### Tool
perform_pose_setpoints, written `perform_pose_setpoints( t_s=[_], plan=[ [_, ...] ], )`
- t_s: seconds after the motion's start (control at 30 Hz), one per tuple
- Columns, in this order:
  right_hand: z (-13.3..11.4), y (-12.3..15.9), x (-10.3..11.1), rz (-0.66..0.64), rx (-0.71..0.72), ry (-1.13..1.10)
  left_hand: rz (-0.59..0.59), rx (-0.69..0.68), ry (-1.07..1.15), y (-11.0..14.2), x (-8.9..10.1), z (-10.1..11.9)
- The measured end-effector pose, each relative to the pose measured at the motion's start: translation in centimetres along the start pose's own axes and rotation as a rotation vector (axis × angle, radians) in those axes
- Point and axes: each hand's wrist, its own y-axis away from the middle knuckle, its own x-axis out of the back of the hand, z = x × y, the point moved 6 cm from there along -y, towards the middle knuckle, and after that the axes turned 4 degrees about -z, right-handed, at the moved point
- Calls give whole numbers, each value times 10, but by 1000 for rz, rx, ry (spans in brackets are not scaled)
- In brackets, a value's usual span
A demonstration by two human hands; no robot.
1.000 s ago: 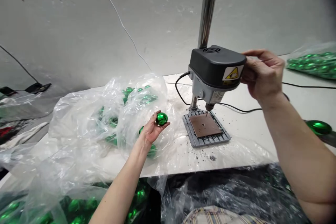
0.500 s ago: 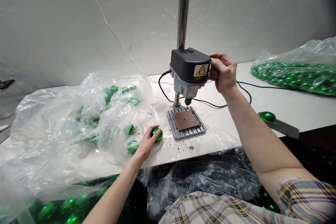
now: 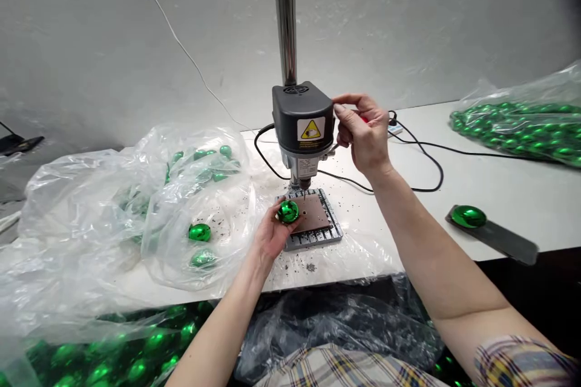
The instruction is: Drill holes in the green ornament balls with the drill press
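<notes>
The left hand (image 3: 273,236) grips the green ball (image 3: 288,212) in its fingers — no long axis — with the drill bit (image 3: 304,196) at two o'clock; the right hand (image 3: 370,140) curls at the drill head's (image 3: 302,106) three o'clock, hold unclear.

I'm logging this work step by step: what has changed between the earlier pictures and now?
The left hand, with a green ball in it, has moved right, from beside the drill base to over the left part of the brown plate. The view has shifted too. Unchanged: the right hand at the right side of the drill head.
</notes>
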Motion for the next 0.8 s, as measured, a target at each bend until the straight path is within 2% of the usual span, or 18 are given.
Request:
perform_pose_setpoints(
  t_s=[0.17,0.43,0.6,0.8],
  plan=[
    [-1,0,-2,6,9,-23,-10,-103,-151,-2,4,7],
    [-8,0,-4,3,7,-19,56,-338,-456,-18,13,8],
    [-13,1,-5,-4,-21,-1,3,-407,-647,-26,6,8],
    [-8,0,-3,-16,-27,93,-47,-447,-850,-30,-4,9]
  ],
)
